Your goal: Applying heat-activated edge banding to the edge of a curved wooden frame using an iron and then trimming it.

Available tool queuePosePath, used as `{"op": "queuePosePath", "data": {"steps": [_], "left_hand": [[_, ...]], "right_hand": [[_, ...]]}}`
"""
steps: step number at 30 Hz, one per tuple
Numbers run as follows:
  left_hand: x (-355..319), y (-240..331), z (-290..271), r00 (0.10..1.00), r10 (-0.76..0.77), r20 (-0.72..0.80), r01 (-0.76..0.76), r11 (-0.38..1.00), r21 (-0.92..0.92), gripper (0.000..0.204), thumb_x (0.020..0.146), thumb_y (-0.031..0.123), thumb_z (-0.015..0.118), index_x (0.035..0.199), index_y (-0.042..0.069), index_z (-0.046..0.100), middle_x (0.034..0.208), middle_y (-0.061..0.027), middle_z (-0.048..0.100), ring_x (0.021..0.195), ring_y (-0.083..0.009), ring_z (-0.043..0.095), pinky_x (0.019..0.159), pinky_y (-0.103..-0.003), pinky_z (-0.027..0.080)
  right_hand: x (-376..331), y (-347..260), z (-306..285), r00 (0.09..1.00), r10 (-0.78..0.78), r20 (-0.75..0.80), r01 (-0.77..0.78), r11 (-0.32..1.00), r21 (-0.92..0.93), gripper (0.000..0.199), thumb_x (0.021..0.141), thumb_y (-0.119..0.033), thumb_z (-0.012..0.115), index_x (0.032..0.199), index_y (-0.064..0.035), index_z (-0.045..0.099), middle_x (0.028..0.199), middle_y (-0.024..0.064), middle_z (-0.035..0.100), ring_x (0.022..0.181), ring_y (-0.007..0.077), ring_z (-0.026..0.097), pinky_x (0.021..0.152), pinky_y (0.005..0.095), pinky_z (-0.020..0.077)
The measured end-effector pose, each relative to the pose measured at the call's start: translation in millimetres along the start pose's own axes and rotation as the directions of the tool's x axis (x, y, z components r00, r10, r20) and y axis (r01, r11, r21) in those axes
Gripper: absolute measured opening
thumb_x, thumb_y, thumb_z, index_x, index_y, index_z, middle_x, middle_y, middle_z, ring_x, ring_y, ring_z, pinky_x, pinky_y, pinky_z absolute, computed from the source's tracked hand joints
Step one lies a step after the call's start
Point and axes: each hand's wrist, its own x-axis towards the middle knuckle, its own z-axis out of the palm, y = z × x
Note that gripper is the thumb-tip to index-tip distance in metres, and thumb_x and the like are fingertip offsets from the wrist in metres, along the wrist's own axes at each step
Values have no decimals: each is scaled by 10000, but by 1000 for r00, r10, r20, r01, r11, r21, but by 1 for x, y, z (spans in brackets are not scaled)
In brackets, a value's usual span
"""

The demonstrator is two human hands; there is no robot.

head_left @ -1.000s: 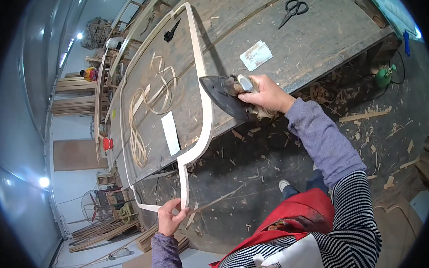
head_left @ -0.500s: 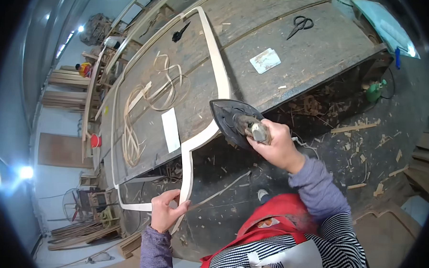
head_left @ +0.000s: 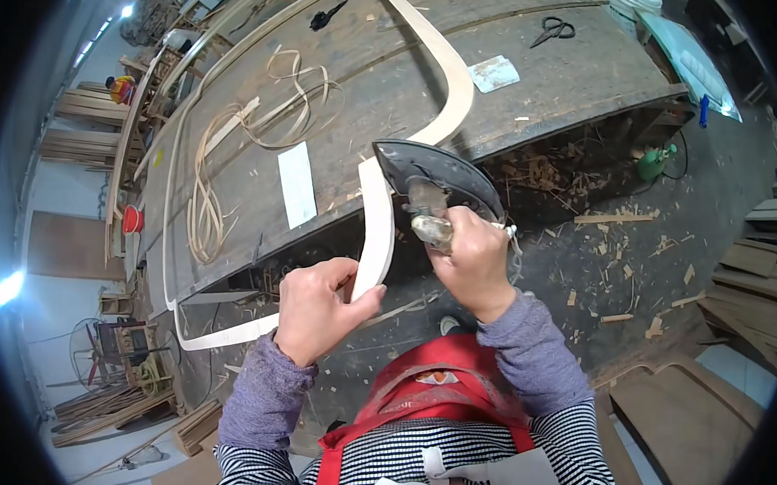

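Over scarred workbench (head_left: 534, 84), hands grip curved wood frame (head_left: 376, 233) and iron (head_left: 439, 180).

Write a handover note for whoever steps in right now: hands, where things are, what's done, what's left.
Left hand: gripping the curved pale wooden frame at its lower bend, off the workbench edge.
Right hand: closed on the handle of the dark flat iron, which is pressed against the frame's outer edge.
Workbench: loose veneer strips, a white paper slip, scissors.
Done: the iron is at the bend near the bench edge; which edge stretches are finished cannot be told.
Left: probably ironing on along the edge; check it by touch.
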Motion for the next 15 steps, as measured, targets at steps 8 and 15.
{"op": "queuePosePath", "data": {"steps": [8, 15], "left_hand": [[9, -8, -1, 999, -21, 26, 23, 997, -70, 294, 679, 261, 766, 816, 9, 700, 631, -124, 643, 538, -207, 641, 522, -303, 487], [17, 0, -4, 997, -2, 73, 5, 999, -40, 299, 679, 262, 766, 815, 5, 698, 632, -122, 642, 537, -207, 638, 529, -291, 487]], "right_hand": [[7, 12, 3, 994, -112, -10, 110, 987, -116, 279, 663, -76, 732, 870, -16, 555, 724, 130, 559, 661, 328, 595, 566, 409, 457], [16, 12, -4, 997, -80, 9, 80, 992, -100, 257, 675, -69, 726, 858, -18, 553, 724, 132, 575, 669, 344, 603, 576, 398, 466]]}}
